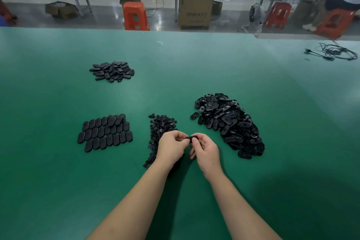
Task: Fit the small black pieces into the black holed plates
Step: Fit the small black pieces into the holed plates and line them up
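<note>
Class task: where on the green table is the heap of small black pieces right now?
In the head view, the heap of small black pieces lies near centre, between the neat rows of plates on its left and the big loose pile of plates on its right.

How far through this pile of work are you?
Done, it seems: black oval plates laid in neat rows. In hand: the left hand and right hand pinch one black oval plate. Left: the big heap of holed black plates and the small black pieces, most of the job.
</note>
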`<state>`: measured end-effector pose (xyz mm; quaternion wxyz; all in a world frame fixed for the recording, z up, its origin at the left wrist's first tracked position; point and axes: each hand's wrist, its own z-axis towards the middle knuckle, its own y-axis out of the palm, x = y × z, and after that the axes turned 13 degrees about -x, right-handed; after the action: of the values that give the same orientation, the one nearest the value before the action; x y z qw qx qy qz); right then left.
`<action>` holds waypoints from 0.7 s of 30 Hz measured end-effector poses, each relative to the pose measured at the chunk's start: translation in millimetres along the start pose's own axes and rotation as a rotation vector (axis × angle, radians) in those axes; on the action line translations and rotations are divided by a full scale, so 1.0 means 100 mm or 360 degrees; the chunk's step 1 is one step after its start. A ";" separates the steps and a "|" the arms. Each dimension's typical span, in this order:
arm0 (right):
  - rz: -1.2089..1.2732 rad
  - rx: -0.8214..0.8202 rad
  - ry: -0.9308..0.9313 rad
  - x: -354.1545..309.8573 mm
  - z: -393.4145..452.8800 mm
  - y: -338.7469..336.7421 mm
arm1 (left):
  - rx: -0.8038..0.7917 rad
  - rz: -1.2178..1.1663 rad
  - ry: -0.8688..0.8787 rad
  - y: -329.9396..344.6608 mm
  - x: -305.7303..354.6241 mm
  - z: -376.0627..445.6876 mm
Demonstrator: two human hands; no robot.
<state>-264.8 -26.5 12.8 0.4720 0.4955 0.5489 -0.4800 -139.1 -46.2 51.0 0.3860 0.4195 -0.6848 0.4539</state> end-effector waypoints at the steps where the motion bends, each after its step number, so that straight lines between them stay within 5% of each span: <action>1: -0.0013 -0.0004 0.0000 0.00 0.00 0.00 | 0.0001 -0.0039 -0.0022 0.00 -0.01 0.00; 21: -0.0069 0.0042 -0.0054 0.00 -0.02 0.01 | 0.0065 0.0128 0.0013 0.05 -0.02 -0.01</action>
<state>-264.1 -24.7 13.1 0.4641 0.4816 0.5450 -0.5056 -143.3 -43.2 48.2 0.3615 0.3975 -0.6903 0.4846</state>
